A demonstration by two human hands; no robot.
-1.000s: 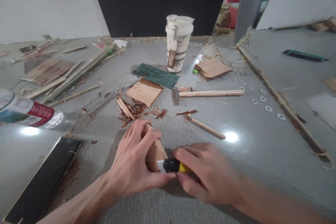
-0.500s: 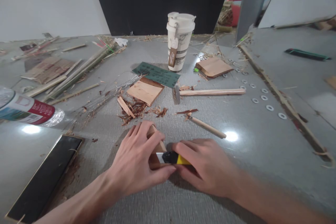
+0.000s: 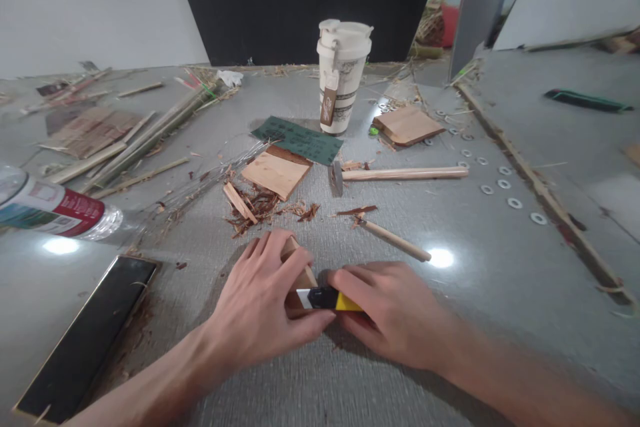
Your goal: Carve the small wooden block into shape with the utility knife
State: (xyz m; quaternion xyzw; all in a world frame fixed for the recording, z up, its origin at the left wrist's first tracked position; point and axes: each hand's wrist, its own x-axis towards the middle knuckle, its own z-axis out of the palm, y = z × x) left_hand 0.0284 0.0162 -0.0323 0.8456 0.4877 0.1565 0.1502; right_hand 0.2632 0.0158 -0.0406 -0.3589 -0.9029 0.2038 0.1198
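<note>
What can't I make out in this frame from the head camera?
In the head view:
Wood piece: partly hidden by the left hand.
Utility knife: rear covered by the right hand.
Bottle: one end cut off at the left edge.
Cup: contents hidden by its lid.

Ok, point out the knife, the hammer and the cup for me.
Knife [image 3: 325, 298], head view: on the black section next to its blade.
Hammer [image 3: 400, 174], head view: on its wooden handle.
Cup [image 3: 349, 82], head view: on its side, below the lid.
</note>
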